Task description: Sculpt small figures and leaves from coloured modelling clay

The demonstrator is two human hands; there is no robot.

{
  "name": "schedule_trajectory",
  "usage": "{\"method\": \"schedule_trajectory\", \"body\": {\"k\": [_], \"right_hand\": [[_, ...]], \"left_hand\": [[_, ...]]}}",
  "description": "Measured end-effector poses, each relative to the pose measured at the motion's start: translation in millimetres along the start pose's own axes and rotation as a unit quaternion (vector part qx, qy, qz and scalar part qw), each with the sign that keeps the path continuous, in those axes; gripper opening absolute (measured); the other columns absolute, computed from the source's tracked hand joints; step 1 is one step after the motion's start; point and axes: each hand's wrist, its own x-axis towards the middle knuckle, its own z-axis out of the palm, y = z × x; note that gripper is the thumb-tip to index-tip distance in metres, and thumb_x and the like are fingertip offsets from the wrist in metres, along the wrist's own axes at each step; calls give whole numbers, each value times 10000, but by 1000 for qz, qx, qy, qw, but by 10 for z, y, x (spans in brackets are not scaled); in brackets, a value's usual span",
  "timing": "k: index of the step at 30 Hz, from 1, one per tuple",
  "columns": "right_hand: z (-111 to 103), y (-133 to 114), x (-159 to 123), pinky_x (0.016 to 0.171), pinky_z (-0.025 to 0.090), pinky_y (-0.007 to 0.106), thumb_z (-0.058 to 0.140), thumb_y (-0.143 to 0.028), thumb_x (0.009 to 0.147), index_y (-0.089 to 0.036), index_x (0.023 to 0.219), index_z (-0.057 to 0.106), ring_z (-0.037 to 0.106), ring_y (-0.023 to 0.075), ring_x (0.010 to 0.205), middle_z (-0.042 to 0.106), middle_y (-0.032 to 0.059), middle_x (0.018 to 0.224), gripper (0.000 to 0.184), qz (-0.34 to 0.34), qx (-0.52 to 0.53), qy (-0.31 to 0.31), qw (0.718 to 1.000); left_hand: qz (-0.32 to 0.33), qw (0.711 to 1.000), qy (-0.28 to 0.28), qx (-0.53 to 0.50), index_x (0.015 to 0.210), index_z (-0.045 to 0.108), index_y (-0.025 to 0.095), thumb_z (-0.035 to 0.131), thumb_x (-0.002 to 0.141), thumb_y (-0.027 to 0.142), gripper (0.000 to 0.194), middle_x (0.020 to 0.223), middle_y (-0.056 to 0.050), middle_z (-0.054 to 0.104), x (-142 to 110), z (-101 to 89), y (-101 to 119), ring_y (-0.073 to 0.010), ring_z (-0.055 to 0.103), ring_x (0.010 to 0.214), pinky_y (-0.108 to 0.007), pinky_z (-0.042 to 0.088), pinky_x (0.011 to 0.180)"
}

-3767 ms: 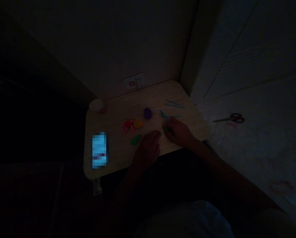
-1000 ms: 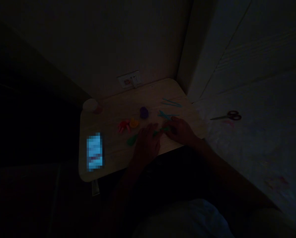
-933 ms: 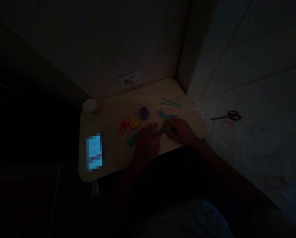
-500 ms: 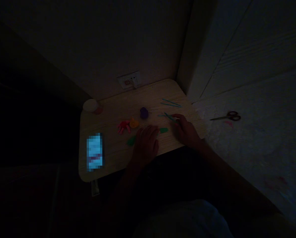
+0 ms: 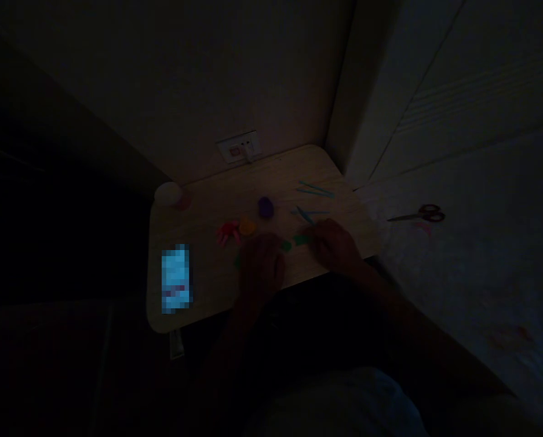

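My left hand (image 5: 262,264) rests over a strip of green modelling clay (image 5: 285,246) on the small table, fingers bent and pressed together on it. Green shows on both sides of that hand; the middle is hidden. A separate short green piece (image 5: 301,240) lies just to the right across a narrow gap, touching the fingers of my right hand (image 5: 335,247). From those closed fingers a slim teal modelling tool (image 5: 305,214) points up and to the left. Beyond the hands sit a purple lump (image 5: 266,207), an orange piece (image 5: 247,227) and a red-pink legged figure (image 5: 228,232), apparently clay.
Thin teal sticks (image 5: 316,189) lie at the back right, another (image 5: 317,212) nearer. A lit phone (image 5: 175,279) is at the left, a white round container (image 5: 168,193) behind it. Scissors (image 5: 417,216) lie off the table. A wall socket (image 5: 239,147) is behind. Light is very dim.
My right hand has moved down and left, to the green clay's right end. That end now lies apart from the strip. My left hand has shifted slightly left.
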Motion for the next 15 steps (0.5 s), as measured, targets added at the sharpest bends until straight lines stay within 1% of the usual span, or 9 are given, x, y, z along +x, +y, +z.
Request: {"method": "schedule_trajectory", "body": {"k": [3,5,7,10,12,15], "right_hand": [[43,-14,41,899,525,480,540,-221,977,-193,1158,763,621,311,979,712,133,984,289,3,-24,-2,1000],[61,-15,64,913,523,482,597,-272,971,-194,1159,753,621,316,991,706,137,1008,256,-2,-37,-12,999],[71,-8,80,915,524,475,624,-289,963,-196,1158,750,625,316,996,701,137,1020,250,-12,-45,-23,999],[76,7,91,898,530,457,620,-292,970,-210,1129,755,638,306,985,703,127,1010,224,-12,-38,-31,999],[78,14,92,905,534,458,622,-286,967,-222,1125,755,648,303,996,719,122,1037,216,-7,-28,-28,999],[80,15,85,935,534,480,613,-280,973,-225,1136,754,658,310,1024,745,121,1077,222,-7,-22,-27,999]], "left_hand": [[-5,1000,-22,17,1271,660,212,597,987,272,297,1344,-124,685,49,64,36,-324,603,1260,-518,443,1092],[-14,1000,-20,17,1259,665,196,627,981,297,298,1334,-132,685,80,106,47,-329,605,1246,-515,452,1081],[-21,1000,-16,12,1213,682,191,617,991,295,253,1305,-132,695,99,127,48,-323,614,1224,-508,459,1068],[-22,1000,-20,5,1158,697,204,583,1004,257,199,1268,-119,711,93,106,34,-307,627,1198,-503,459,1058],[-20,999,-26,6,1162,696,211,586,995,239,203,1270,-114,712,64,69,21,-308,625,1205,-509,449,1068],[-21,999,-19,20,1161,696,213,599,979,233,207,1271,-118,712,-6,13,-1,-317,620,1212,-525,438,1076]]}}
